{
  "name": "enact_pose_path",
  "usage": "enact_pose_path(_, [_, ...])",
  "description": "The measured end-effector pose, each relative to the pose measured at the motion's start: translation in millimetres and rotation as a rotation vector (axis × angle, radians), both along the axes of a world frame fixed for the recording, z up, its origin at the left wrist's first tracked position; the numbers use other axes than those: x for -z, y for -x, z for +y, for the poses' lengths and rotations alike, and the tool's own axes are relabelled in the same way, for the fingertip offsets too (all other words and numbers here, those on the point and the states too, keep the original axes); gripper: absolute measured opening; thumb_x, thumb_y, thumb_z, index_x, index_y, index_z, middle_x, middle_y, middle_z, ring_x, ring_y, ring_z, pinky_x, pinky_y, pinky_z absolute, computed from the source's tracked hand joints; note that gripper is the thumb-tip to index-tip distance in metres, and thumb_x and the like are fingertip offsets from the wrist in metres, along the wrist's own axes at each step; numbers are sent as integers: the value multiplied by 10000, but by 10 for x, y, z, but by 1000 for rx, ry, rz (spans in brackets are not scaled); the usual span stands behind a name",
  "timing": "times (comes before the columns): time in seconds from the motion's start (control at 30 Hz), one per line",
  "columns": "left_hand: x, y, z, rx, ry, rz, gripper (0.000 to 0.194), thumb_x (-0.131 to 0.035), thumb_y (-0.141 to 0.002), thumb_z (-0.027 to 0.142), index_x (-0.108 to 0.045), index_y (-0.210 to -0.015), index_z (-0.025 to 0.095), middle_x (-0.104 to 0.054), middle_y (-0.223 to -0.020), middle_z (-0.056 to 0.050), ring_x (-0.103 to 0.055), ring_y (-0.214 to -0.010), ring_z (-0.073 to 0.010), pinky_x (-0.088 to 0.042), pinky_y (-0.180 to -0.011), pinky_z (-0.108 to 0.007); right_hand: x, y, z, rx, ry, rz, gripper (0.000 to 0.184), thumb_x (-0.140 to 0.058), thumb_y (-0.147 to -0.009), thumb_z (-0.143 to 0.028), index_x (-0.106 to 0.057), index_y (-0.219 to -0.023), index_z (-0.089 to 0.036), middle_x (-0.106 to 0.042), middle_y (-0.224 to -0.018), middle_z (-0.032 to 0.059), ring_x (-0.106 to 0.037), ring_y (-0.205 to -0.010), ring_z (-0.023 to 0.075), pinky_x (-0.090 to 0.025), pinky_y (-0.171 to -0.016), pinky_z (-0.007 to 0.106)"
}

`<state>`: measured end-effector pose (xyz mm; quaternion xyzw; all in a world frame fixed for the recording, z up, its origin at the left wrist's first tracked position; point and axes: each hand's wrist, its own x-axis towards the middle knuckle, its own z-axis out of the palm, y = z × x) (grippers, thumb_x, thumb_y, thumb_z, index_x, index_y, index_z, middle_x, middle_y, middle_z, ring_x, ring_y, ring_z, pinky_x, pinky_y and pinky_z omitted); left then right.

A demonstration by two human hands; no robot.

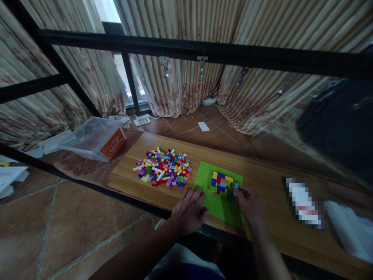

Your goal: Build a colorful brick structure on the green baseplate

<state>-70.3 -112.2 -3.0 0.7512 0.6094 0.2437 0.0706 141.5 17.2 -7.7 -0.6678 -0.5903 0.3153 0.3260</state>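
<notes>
Green baseplate (215,207) bears one brick cluster (220,181); right hand (251,204) pinches one blue brick (236,189), left hand (189,207) rests slack at baseplate's edge.

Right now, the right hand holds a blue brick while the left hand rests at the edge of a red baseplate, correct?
No: the baseplate is green, not red, as the head view shows. The right hand holds a blue brick, and the left hand rests at the baseplate's edge.

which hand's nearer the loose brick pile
Left. The left hand is near the pile, at the left edge of the green baseplate; the right hand is at its right edge.
</notes>
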Motion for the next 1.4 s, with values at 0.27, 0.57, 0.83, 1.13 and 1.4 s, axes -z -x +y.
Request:
enact_pose_path(0.27, [9,-1,6,0,-3,28,427,-529,-887,379,-520,-1257,167,-521,-1343,-126,-490,-1218,-301,-377,-1069,-485,19,106,28,-17,-24,35,468,-642,-655,-564,-711,-884,-161,-728,-740,90,-662,-637,223,-484,-615,348])
enact_pose_path(0.57, [26,4,4,11,-4,17,428,-525,-894,385,-516,-1265,170,-521,-1342,-127,-488,-1232,-303,-380,-1070,-497,-110,157,20,-26,-4,18,509,-671,-632,-614,-726,-841,-153,-735,-753,100,-661,-676,237,-472,-644,354])
enact_pose_path(0.83, [0,2,9,9,-8,18,421,-525,-889,380,-525,-1250,163,-525,-1332,-133,-505,-1204,-306,-389,-1060,-495,-116,133,23,-25,30,-6,474,-546,-740,-597,-716,-794,-158,-679,-593,66,-613,-529,211,-415,-534,313])
enact_pose_path(1.13, [-6,9,5,16,7,20,417,-512,-901,384,-518,-1255,164,-521,-1328,-131,-502,-1209,-297,-376,-1072,-486,-41,159,24,-30,-64,-111,485,-547,-742,-605,-727,-817,-161,-722,-717,104,-634,-614,232,-437,-602,338])
enact_pose_path(1.4, [11,-1,5,12,-9,4,407,-522,-897,371,-515,-1248,165,-523,-1321,-135,-493,-1211,-306,-395,-1045,-496,-71,147,94,-33,69,-1,455,-611,-664,-586,-716,-785,-161,-710,-672,77,-607,-522,195,-441,-538,313])
